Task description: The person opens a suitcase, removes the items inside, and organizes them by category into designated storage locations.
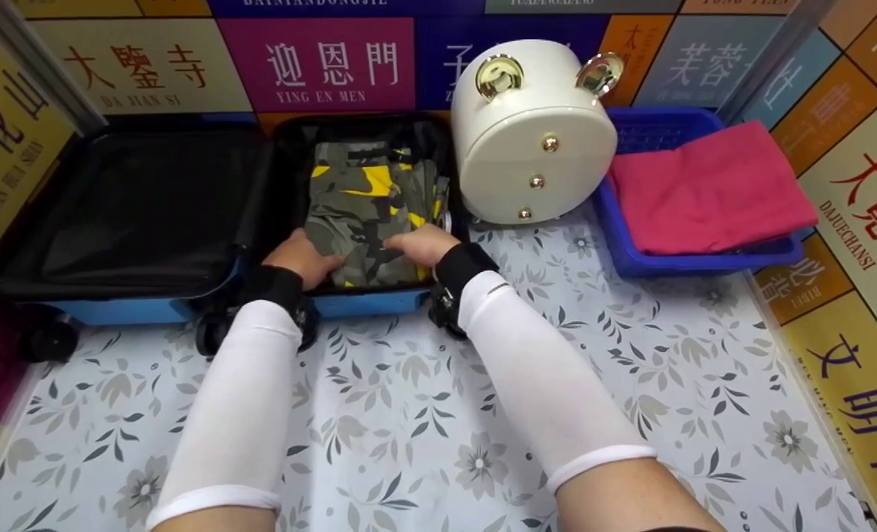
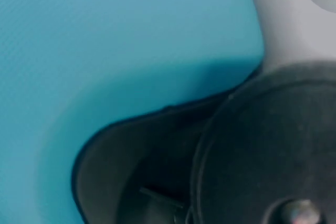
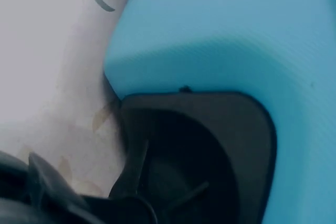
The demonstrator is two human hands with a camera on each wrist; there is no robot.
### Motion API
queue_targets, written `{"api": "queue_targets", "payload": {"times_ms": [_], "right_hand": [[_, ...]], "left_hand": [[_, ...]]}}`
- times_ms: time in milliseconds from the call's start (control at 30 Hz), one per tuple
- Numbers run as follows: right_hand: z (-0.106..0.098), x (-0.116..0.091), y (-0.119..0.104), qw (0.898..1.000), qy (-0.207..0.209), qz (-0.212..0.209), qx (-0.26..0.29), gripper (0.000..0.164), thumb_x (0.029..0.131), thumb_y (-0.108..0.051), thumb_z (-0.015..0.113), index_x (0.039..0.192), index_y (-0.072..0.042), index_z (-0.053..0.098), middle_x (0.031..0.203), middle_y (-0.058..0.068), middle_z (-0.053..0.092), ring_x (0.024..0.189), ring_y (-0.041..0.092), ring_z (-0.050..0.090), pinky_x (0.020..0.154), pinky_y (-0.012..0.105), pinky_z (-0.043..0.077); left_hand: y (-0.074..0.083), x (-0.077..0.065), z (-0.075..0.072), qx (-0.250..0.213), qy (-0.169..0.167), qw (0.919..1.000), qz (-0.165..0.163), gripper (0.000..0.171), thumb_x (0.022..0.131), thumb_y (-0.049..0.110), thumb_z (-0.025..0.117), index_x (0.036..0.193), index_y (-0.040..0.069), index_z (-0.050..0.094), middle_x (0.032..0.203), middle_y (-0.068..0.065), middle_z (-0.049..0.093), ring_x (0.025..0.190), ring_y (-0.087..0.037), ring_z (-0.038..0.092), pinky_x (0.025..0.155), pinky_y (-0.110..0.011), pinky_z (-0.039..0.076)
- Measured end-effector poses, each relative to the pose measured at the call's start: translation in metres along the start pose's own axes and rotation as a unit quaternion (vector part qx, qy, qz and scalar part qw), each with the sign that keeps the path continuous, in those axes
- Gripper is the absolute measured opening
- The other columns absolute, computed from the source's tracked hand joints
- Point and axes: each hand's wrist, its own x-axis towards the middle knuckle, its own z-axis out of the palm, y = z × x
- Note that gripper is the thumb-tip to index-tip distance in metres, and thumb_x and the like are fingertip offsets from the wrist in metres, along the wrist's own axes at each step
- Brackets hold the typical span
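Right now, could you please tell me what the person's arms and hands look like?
The left hand and right hand wear no gloves. Plain white sleeves, left sleeve and right sleeve, fit closely over the forearms and end in a banded hem. Black wristbands circle both wrists.

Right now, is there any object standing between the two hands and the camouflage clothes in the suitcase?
Nothing visible: the left hand and right hand both touch the camouflage clothes in the open suitcase.
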Motion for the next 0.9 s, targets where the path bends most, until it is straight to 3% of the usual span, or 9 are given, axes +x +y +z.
{"api": "queue_targets", "payload": {"times_ms": [100,367,567,767,833,900], "right_hand": [[0.001,0.001,0.0,1.0,0.007,-0.001,0.004,0.08,0.083,-0.047,0.06,0.145,-0.006,0.03,0.152,0.009,0.026,0.136,0.022,0.031,0.109,0.032,0.031],[0.0,0.005,0.007,0.997,0.073,-0.03,0.017,0.067,0.079,-0.042,0.065,0.128,0.001,0.049,0.133,0.013,0.05,0.113,0.022,0.051,0.096,0.028,0.041],[0.0,0.004,0.009,0.992,0.085,-0.042,0.081,0.052,0.078,-0.031,0.071,0.115,0.002,0.055,0.115,0.013,0.056,0.094,0.024,0.055,0.083,0.028,0.046],[0.0,0.004,0.012,0.989,0.101,-0.059,0.089,0.075,0.075,-0.025,0.072,0.135,0.004,0.039,0.136,0.015,0.046,0.114,0.023,0.049,0.093,0.028,0.043],[0.001,0.004,0.013,0.983,0.106,-0.062,0.136,0.08,0.073,-0.02,0.071,0.14,0.003,0.033,0.135,0.014,0.046,0.109,0.021,0.05,0.088,0.026,0.046],[0.002,0.004,0.012,0.971,0.102,-0.065,0.206,0.077,0.072,-0.016,0.07,0.138,0.002,0.034,0.126,0.014,0.05,0.091,0.02,0.054,0.074,0.026,0.048]], "left_hand": [[0.0,-0.001,0.001,-0.001,0.001,1.0,0.003,0.092,0.089,0.054,0.048,0.147,-0.003,0.006,0.152,-0.023,0.019,0.135,-0.038,0.029,0.109,-0.048,0.028],[-0.002,-0.001,0.001,-0.005,0.022,0.9997,0.012,0.088,0.091,0.052,0.046,0.147,-0.004,0.008,0.15,-0.024,0.023,0.134,-0.039,0.03,0.109,-0.049,0.029],[-0.001,-0.001,0.001,-0.027,0.041,0.9987,0.014,0.086,0.091,0.049,0.049,0.148,-0.002,0.009,0.148,-0.024,0.027,0.134,-0.038,0.032,0.108,-0.049,0.03],[-0.003,-0.002,0.003,-0.057,0.073,0.9954,0.026,0.083,0.089,0.047,0.053,0.149,0.005,0.013,0.15,-0.018,0.027,0.135,-0.035,0.032,0.108,-0.049,0.029],[-0.003,-0.003,0.003,-0.07,0.085,0.9934,0.035,0.082,0.088,0.048,0.055,0.149,0.008,0.016,0.15,-0.015,0.028,0.135,-0.034,0.032,0.109,-0.049,0.029],[-0.004,-0.003,0.003,-0.083,0.096,0.991,0.045,0.081,0.086,0.048,0.057,0.149,0.012,0.019,0.151,-0.012,0.029,0.136,-0.032,0.031,0.109,-0.048,0.029]]}}
